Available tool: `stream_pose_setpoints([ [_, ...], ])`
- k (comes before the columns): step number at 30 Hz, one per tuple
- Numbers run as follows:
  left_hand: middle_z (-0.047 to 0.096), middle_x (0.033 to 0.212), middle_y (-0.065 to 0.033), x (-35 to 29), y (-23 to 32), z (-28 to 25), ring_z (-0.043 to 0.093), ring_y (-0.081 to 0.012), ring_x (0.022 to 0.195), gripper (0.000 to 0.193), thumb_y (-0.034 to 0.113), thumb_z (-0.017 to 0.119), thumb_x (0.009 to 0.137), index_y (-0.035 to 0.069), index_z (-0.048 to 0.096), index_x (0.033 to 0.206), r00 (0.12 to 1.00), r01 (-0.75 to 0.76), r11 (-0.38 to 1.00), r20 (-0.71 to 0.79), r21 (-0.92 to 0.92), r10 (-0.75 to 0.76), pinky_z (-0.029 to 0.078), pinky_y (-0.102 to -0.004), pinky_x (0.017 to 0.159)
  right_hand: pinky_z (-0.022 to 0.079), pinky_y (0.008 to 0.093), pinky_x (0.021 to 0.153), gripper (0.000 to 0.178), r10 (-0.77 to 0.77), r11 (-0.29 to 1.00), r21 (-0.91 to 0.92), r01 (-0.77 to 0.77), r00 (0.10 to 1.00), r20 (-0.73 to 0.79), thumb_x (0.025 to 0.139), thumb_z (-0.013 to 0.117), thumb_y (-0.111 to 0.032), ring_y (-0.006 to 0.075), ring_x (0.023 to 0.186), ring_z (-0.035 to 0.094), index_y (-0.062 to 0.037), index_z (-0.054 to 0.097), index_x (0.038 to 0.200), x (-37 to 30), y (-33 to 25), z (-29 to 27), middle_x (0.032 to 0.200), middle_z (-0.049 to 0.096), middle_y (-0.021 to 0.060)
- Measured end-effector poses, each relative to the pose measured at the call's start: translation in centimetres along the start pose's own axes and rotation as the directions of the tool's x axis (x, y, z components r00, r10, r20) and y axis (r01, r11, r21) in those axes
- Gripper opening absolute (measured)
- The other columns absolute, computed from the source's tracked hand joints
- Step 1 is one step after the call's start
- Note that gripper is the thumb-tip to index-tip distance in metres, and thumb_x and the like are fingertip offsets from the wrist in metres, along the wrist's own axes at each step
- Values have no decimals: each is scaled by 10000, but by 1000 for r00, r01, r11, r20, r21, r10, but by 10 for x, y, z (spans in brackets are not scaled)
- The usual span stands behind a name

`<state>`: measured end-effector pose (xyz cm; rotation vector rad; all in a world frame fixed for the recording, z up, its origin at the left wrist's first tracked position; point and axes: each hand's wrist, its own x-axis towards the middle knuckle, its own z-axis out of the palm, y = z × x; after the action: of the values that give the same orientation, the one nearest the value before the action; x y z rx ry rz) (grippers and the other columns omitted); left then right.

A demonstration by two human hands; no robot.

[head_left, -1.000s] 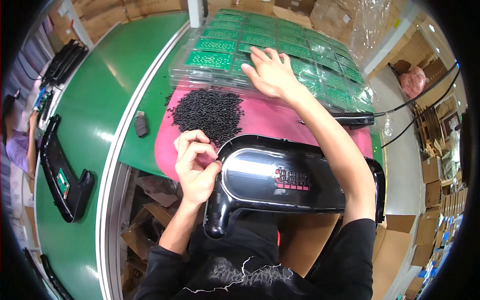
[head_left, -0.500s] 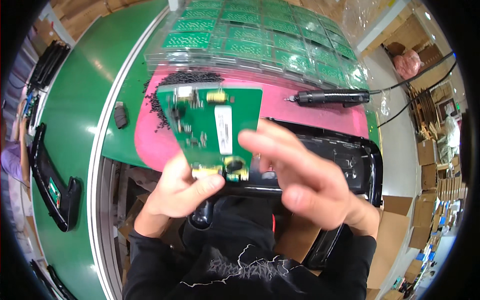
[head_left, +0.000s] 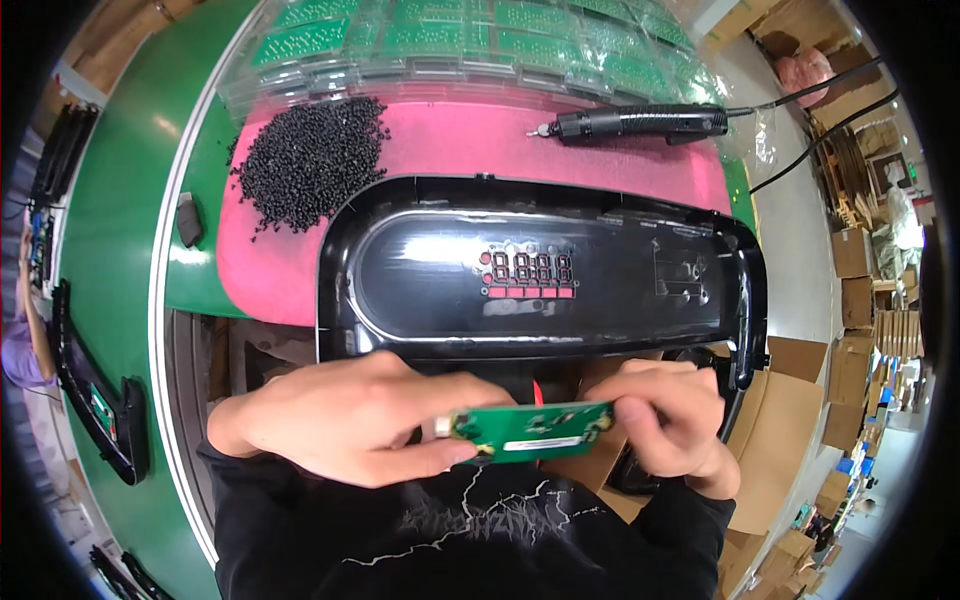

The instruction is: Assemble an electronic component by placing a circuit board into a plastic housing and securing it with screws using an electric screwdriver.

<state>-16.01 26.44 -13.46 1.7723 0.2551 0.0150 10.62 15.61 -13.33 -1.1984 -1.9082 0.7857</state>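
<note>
A green circuit board (head_left: 520, 425) with small components and a white label is held tilted, close to my chest. My left hand (head_left: 350, 415) pinches its left end between thumb and fingers. At the right end, my right hand (head_left: 665, 412) grips the board's edge, also between thumb and curled fingers. Just beyond both hands lies a black plastic housing (head_left: 420, 290), hollow side up, with a cut-out digit display window in its middle. Its near edge rests close to my fingers. The board's underside is hidden.
A heap of small black screws (head_left: 310, 160) lies on the pink mat (head_left: 450, 140). A black electric screwdriver (head_left: 640, 123) with a cable is at the far right. Clear trays (head_left: 420, 70) of green boards stand behind. An open cardboard box (head_left: 785, 440) is at right; another housing (head_left: 95, 400) at left.
The board has come down toward my chest and turned sideways, uncovering the housing and screws. My right hand, formerly loose beside the board, now grips its right end.
</note>
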Motion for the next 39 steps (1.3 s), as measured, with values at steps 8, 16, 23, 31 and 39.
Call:
stream_pose_setpoints([
  [8, 612, 915, -82, 5, 2, 11, 622, -143, 815, 694, -2, 831, 631, -24, 543, 1262, 906, -39, 986, -411, 162, 103, 542, -220, 547, 506, 224, 626, 115, 395, 816, 484, -315, 916, -69, 904, 537, 47, 108, 656, 642, 62, 521, 1017, -22, 12, -3, 754, 680, 115],
  [16, 629, 901, -55, 22, -20, -10, 618, -135, 772, 632, 51, 833, 555, 12, 618, 1147, 867, 58, 951, -488, 304, 103, 492, -236, 572, 514, 285, 768, 573, 267, 962, 75, -261, 961, -68, 547, 913, -157, 167, 821, 674, -13, 621, 1019, -3, 39, -10, 916, 692, 86],
  [23, 596, 880, -59, 52, -43, -41, 551, -209, 729, 561, 203, 814, 571, 31, 596, 1059, 865, 218, 808, -491, 547, 100, 472, -322, 664, 465, 280, 775, 523, 216, 974, -48, -221, 972, -94, 598, 820, -89, 177, 936, 635, 4, 621, 1073, 31, 83, -17, 1145, 667, 115],
  [31, 507, 826, -48, 55, -50, -42, 516, -226, 721, 578, 171, 825, 550, 74, 574, 1061, 862, 266, 772, -501, 576, 76, 446, -342, 634, 484, 333, 840, 469, 145, 969, -189, -156, 987, -72, 618, 814, -66, 278, 1023, 595, -12, 615, 1039, 40, 89, -12, 1124, 626, 119],
  [39, 493, 815, -53, 55, -57, -50, 521, -242, 772, 584, 143, 821, 545, 69, 566, 1065, 869, 256, 762, -487, 595, 89, 435, -354, 644, 479, 359, 885, 477, 147, 964, -212, -161, 986, -79, 604, 807, -31, 300, 1015, 593, -6, 613, 1039, 49, 91, -6, 1085, 623, 125],
])
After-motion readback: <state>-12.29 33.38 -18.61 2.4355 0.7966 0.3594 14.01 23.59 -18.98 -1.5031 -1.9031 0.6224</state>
